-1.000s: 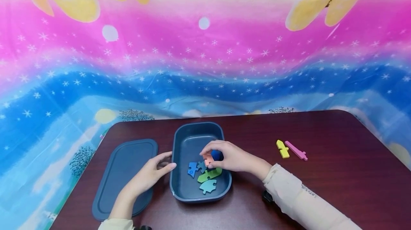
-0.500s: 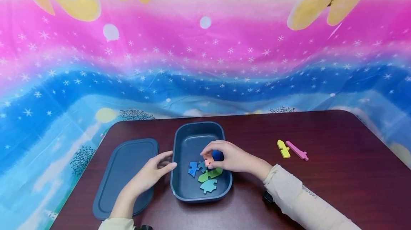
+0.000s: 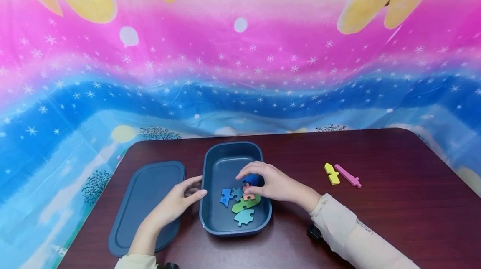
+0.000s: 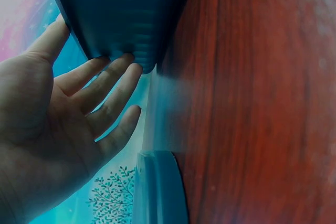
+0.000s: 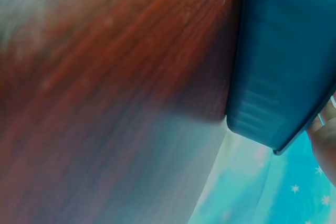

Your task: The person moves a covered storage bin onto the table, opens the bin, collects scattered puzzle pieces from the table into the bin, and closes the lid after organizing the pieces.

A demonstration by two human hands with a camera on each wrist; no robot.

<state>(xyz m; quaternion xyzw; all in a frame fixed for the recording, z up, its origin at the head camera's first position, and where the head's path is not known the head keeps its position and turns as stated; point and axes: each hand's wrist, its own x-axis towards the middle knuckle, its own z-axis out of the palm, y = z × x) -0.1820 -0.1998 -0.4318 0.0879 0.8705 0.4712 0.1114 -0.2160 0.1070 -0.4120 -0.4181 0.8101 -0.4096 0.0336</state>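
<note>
**Right hand parted above the salmon puzzle piece**

Reference for all positions: the blue-grey box [image 3: 227, 173], standing on the desk [image 3: 394, 214] with its long sides running away from the person.

Key relation: The salmon puzzle piece [image 3: 252, 197] is inside the box, right of centre, overlapping the green puzzle piece [image 3: 239, 207]. It lies directly below the thumb of the right hand [image 3: 277, 183], which is the nearer hand. Its long axis appears to follow the box's length, though the thumb covers part of it.

Right hand: Thumb and index fingertip stand apart with a visible gap; nothing is pinched. Contact between thumb and salmon piece cannot be confirmed from where I stand.

Left hand [image 3: 174, 204]: Fingers nearly straight and fanned, tips against the outside of the box's left wall, thumb at the rim. It probably steadies the box.

Other parts: Inside the box, the blue puzzle piece [image 3: 225, 197] and slate puzzle piece [image 3: 236, 194] lie near the centre, the mint puzzle piece [image 3: 244, 217] toward the near end. The lid [image 3: 150, 202] lies flat, left of the box. The yellow puzzle piece [image 3: 331, 174] and pink puzzle piece [image 3: 347, 175] lie close together, well right of the box.
</note>
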